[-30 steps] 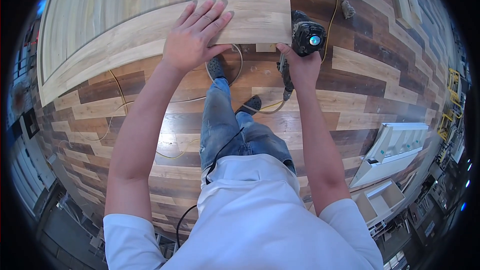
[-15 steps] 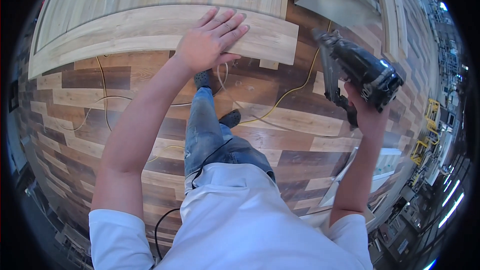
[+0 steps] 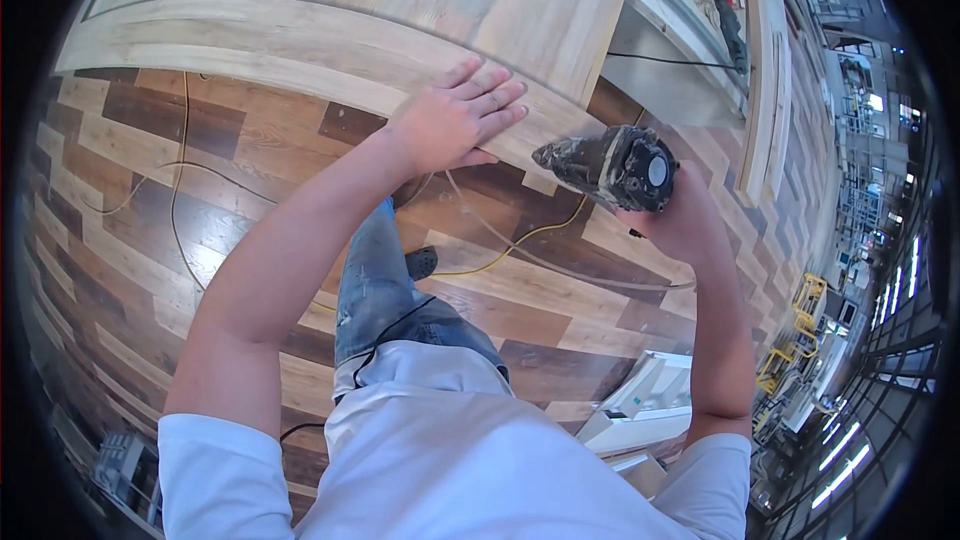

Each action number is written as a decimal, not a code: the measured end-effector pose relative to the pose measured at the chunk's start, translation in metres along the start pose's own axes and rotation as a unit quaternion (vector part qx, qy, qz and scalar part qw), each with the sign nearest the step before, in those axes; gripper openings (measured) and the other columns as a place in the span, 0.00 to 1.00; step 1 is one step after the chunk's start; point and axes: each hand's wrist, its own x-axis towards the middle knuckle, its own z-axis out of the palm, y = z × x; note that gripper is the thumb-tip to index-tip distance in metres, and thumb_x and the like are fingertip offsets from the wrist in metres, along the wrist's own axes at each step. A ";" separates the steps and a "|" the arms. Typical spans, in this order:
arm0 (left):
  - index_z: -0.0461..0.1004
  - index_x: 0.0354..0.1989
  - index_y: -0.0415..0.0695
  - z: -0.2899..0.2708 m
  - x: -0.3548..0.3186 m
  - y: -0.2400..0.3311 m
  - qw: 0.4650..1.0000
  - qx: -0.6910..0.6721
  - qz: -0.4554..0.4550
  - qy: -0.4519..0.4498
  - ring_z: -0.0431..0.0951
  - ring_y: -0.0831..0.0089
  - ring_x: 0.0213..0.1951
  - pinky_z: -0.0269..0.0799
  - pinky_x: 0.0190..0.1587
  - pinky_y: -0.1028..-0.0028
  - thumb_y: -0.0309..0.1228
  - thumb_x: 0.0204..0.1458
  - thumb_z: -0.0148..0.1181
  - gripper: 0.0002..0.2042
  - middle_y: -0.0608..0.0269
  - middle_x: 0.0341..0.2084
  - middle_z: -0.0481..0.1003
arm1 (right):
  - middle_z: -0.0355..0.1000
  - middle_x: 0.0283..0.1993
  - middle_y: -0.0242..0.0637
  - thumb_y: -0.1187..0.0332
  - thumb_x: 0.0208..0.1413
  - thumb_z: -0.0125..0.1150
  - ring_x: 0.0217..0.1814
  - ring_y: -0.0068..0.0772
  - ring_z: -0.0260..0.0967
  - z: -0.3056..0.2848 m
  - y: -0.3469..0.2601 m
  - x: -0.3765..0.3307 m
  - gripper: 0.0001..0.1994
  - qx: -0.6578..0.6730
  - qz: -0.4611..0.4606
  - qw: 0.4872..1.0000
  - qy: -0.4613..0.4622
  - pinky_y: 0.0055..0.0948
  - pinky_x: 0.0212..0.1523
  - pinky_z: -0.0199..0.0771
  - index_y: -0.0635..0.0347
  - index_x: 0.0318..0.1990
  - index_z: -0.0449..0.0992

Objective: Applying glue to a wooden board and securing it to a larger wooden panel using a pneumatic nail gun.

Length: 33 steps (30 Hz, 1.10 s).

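Left hand (image 3: 455, 125) lies open, flat on the long pale board (image 3: 300, 45). Right hand (image 3: 680, 225) grips a grimy power tool (image 3: 610, 168) just off the board's near edge. Tool looks heavy, rigid; best held round its body. Yellow cable (image 3: 520, 240) trails below the board.

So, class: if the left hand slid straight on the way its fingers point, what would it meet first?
Probably the power tool held in the right hand; the left hand lies flat on the wooden board, though depth is unclear.

Colours and patterns noted

Board (image 3: 330, 40): pale wood grain. Floor (image 3: 150, 200): patchwork planks, dark brown, tan and cream. Power tool (image 3: 610, 168): black, dust-streaked. Cable (image 3: 185, 180): yellow. Shirt (image 3: 440, 450): white. Jeans (image 3: 375, 290): faded blue.
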 end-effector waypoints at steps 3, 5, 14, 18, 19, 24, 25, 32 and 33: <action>0.64 0.61 0.52 0.000 0.000 0.001 1.000 -0.007 -0.007 0.000 0.58 0.66 0.65 0.48 0.68 0.59 0.47 0.41 0.63 0.35 0.64 0.63 0.60 | 0.73 0.25 0.49 0.73 0.36 0.70 0.30 0.52 0.71 -0.004 -0.012 0.001 0.11 -0.014 -0.003 1.000 -0.019 0.35 0.32 0.71 0.66 0.30 0.77; 0.64 0.61 0.52 0.000 0.001 0.001 1.000 -0.007 -0.010 0.002 0.59 0.67 0.65 0.48 0.68 0.59 0.47 0.40 0.64 0.35 0.65 0.63 0.60 | 0.73 0.25 0.49 0.73 0.37 0.70 0.30 0.52 0.71 -0.005 -0.013 0.002 0.11 -0.019 0.002 0.999 -0.034 0.34 0.32 0.71 0.66 0.30 0.76; 0.65 0.59 0.53 0.006 0.004 0.002 0.998 -0.015 -0.027 0.045 0.62 0.67 0.63 0.50 0.67 0.59 0.49 0.37 0.67 0.37 0.66 0.62 0.63 | 0.74 0.27 0.48 0.74 0.37 0.69 0.32 0.51 0.72 -0.004 -0.012 -0.001 0.12 -0.018 -0.023 0.999 -0.012 0.34 0.33 0.72 0.66 0.31 0.76; 0.67 0.58 0.53 0.008 0.004 0.003 0.999 -0.007 -0.028 0.047 0.63 0.66 0.62 0.51 0.67 0.59 0.51 0.37 0.67 0.36 0.66 0.61 0.64 | 0.74 0.28 0.49 0.74 0.36 0.70 0.34 0.51 0.72 -0.003 -0.007 0.003 0.12 -0.015 -0.012 0.999 -0.029 0.35 0.35 0.73 0.66 0.32 0.76; 0.67 0.58 0.53 0.008 0.004 0.003 0.999 -0.006 -0.028 0.047 0.63 0.66 0.62 0.51 0.67 0.59 0.51 0.37 0.67 0.36 0.66 0.61 0.64 | 0.74 0.28 0.49 0.74 0.36 0.70 0.34 0.51 0.72 -0.002 -0.005 0.003 0.12 -0.020 -0.006 0.999 -0.035 0.36 0.35 0.73 0.66 0.32 0.77; 0.70 0.55 0.53 0.011 0.004 0.007 0.996 -0.008 -0.047 0.072 0.63 0.66 0.62 0.51 0.66 0.58 0.52 0.36 0.67 0.34 0.66 0.59 0.66 | 0.74 0.28 0.49 0.74 0.36 0.70 0.34 0.51 0.72 -0.003 -0.006 0.003 0.12 -0.041 -0.008 0.999 -0.028 0.36 0.35 0.73 0.66 0.32 0.77; 0.70 0.55 0.53 0.012 0.004 0.008 0.996 -0.008 -0.048 0.071 0.63 0.66 0.62 0.51 0.66 0.58 0.52 0.36 0.67 0.34 0.66 0.59 0.66 | 0.74 0.28 0.49 0.74 0.36 0.70 0.34 0.51 0.72 -0.003 -0.005 0.003 0.12 -0.035 -0.005 0.999 -0.026 0.36 0.35 0.73 0.65 0.32 0.77; 0.73 0.52 0.52 0.014 0.007 0.015 0.995 0.004 -0.065 0.080 0.64 0.67 0.61 0.52 0.66 0.58 0.52 0.34 0.68 0.33 0.67 0.57 0.68 | 0.74 0.27 0.47 0.75 0.35 0.71 0.32 0.48 0.73 0.000 -0.001 0.000 0.12 -0.008 -0.007 1.000 -0.021 0.36 0.34 0.72 0.65 0.32 0.77; 0.73 0.52 0.52 0.015 0.007 0.016 0.994 0.012 -0.068 0.086 0.64 0.67 0.61 0.52 0.66 0.58 0.53 0.34 0.67 0.33 0.67 0.57 0.68 | 0.74 0.26 0.46 0.75 0.35 0.71 0.31 0.47 0.73 0.000 -0.004 -0.001 0.12 -0.025 -0.011 1.000 -0.006 0.35 0.34 0.72 0.64 0.32 0.77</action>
